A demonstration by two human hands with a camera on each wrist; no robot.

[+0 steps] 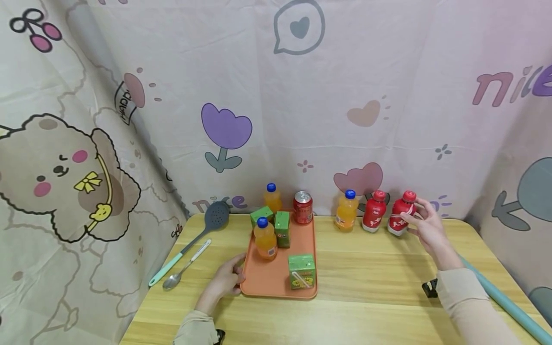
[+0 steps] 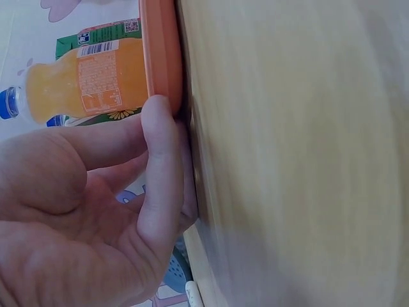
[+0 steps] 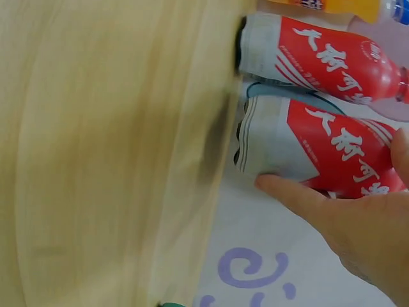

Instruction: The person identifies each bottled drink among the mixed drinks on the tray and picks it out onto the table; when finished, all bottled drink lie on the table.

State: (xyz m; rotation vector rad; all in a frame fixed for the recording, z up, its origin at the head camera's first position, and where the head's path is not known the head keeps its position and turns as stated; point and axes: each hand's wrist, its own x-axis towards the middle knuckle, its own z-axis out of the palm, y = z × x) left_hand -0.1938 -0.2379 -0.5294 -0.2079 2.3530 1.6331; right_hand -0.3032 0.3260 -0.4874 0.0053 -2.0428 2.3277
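Hands well apart; the left hand (image 1: 225, 278) grips the tray's (image 1: 269, 283) left rim; the right hand (image 1: 428, 229) clasps the rightmost red bottle (image 1: 402, 218) on the surface's (image 1: 366, 273) far side; a sideways knock could topple the neighbouring bottle (image 1: 373, 213); jerking the rim could tip the standing drinks (image 1: 266, 245).

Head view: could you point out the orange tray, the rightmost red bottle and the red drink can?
Orange tray (image 1: 267, 279), head view: bare floor toward its near edge.
Rightmost red bottle (image 1: 398, 213), head view: red body below the cap.
Red drink can (image 1: 303, 211), head view: red side below the silver top.
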